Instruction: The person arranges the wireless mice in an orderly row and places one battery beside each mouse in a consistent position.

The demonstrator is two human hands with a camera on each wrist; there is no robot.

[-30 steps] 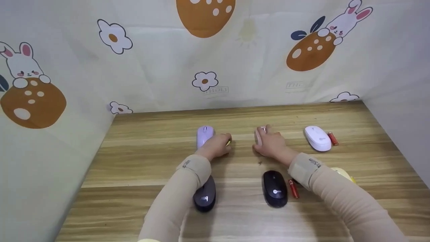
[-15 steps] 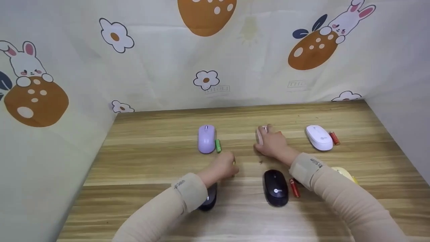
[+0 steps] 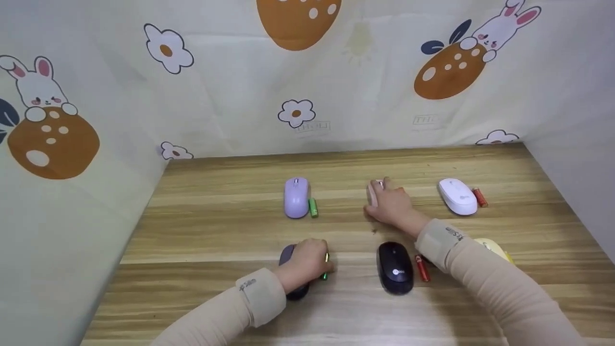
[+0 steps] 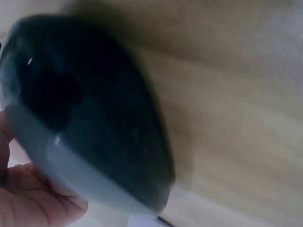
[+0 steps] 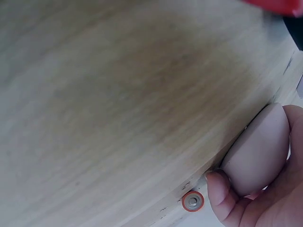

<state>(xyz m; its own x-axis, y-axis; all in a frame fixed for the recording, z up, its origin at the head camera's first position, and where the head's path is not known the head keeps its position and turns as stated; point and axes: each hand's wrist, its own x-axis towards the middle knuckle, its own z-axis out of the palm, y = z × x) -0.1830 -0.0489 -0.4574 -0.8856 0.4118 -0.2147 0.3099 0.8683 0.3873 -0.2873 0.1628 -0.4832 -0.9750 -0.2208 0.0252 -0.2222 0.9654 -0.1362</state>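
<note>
In the head view my left hand (image 3: 307,262) pinches a green and yellow battery (image 3: 325,276), mostly hidden by the fingers, right beside a dark grey mouse (image 3: 287,253). The hand and wrist cover much of that mouse. Close up in the left wrist view, the same dark mouse (image 4: 90,109) hides most of the fingers (image 4: 38,198). Farther back, my right hand (image 3: 390,205) grips a pale pink mouse (image 3: 372,194) resting on the table. The right wrist view has thumb and fingers on either side of the pink mouse (image 5: 260,151), with an orange-rimmed battery (image 5: 192,201) near the fingertips.
A lilac mouse (image 3: 296,198) lies beside a green battery (image 3: 313,208). At the back right a white mouse (image 3: 458,196) has a red battery (image 3: 479,197) beside it. Between the arms sits a black mouse (image 3: 395,268) with another red battery (image 3: 422,268). A sleeve partly hides a yellow mouse (image 3: 492,248).
My left hand has come from beside the lilac mouse toward the front, to the dark grey mouse, keeping its battery. The green battery by the lilac mouse is uncovered. My right hand stays put.
</note>
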